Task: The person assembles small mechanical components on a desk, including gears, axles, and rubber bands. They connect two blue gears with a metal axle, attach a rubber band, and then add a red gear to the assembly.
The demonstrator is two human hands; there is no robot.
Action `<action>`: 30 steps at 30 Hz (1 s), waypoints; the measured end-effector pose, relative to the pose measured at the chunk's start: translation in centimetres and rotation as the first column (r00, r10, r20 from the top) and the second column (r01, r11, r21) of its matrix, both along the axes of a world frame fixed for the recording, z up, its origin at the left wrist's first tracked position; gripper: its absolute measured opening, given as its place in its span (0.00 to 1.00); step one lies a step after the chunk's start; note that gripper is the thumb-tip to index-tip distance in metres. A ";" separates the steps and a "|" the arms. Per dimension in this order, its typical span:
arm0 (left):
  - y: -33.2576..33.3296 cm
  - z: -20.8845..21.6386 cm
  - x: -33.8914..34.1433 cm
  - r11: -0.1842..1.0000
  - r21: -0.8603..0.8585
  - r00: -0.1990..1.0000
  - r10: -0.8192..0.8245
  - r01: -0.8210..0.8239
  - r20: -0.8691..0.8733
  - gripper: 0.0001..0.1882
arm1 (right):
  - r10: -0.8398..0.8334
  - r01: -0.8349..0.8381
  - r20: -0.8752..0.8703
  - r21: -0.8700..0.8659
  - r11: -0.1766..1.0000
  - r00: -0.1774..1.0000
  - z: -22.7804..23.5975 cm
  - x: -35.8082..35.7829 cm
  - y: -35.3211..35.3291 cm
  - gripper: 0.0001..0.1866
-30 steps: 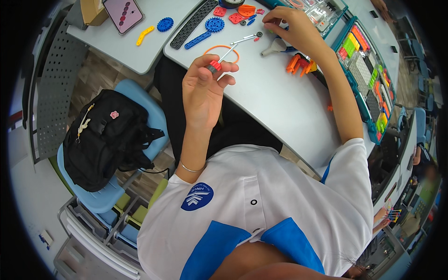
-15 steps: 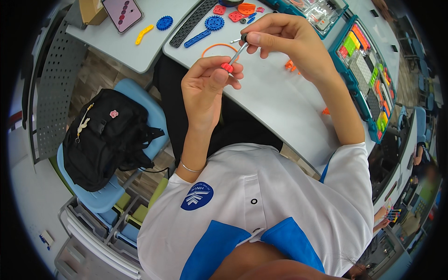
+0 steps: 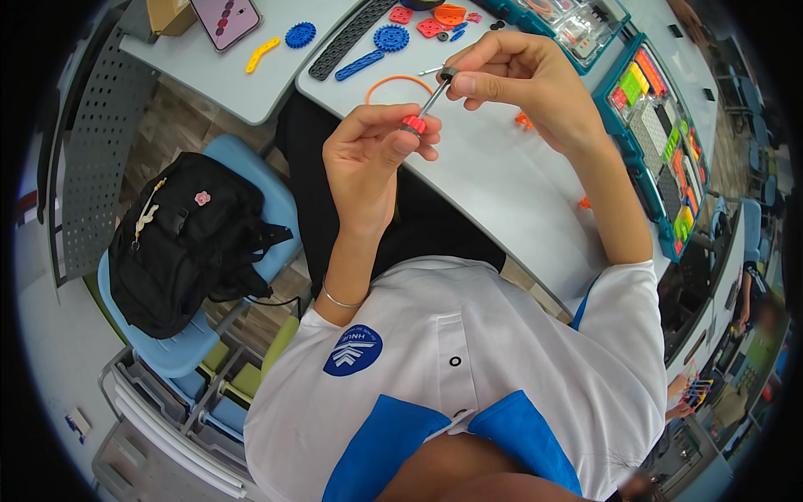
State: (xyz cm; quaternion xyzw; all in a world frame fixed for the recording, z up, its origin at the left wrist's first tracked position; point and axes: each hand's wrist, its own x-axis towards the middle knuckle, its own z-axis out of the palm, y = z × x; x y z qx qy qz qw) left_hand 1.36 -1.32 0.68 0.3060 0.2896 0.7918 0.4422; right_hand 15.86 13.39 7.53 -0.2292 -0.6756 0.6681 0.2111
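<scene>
My left hand (image 3: pixel 365 159) is closed in a pinch on a small red gear (image 3: pixel 414 123) at the lower end of a thin metal axle (image 3: pixel 433 99). A dark ring-like piece (image 3: pixel 409 130) shows just below the gear, partly covered by my fingers. At the axle's upper end my right hand (image 3: pixel 527 92) pinches a small black collar (image 3: pixel 449 74). The axle slants up to the right between both hands, above the table edge. Behind it an orange band (image 3: pixel 400 79) lies in a curve on the white table (image 3: pixel 493 180), near another slim metal rod (image 3: pixel 431 71).
Blue gears (image 3: pixel 391 38), a blue beam (image 3: pixel 360 65), a long black perforated strip (image 3: pixel 355 38) and red plates (image 3: pixel 429 28) lie at the back. An open teal parts case (image 3: pixel 663 188) stands at right. A phone (image 3: pixel 226 21) rests at left; a black backpack (image 3: pixel 188 243) sits on a blue chair.
Both hands keep their grip on the axle assembly, which has turned slightly. More of the dark piece below the red gear now shows. The whole view has shifted a little.
</scene>
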 end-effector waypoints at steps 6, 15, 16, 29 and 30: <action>-0.1 -0.1 0.1 1.000 -0.001 1.000 0.013 -0.013 -0.013 0.15 | 0.030 -0.030 -0.031 0.013 0.999 0.999 0.3 -0.2 -0.6 0.10; 0.2 0.2 -0.2 0.990 0.076 0.993 -0.114 0.115 -0.006 0.26 | 0.137 -0.136 -0.033 0.028 0.990 0.990 1.3 -0.5 -1.9 0.19; 0.3 -0.2 -0.3 0.989 0.093 0.993 -0.106 0.111 -0.057 0.27 | 0.155 -0.154 -0.013 0.057 0.986 0.988 1.4 -0.5 -2.0 0.20; 0.4 -0.9 0.2 0.995 0.030 0.995 -0.095 0.096 -0.011 0.25 | 0.065 -0.121 0.172 0.341 0.932 0.983 -0.4 0.3 2.8 0.13; 0.5 -0.9 0.2 0.995 0.019 0.995 -0.100 0.100 0.004 0.24 | -0.056 -0.082 0.228 0.554 0.828 0.972 -1.4 0.6 4.0 0.12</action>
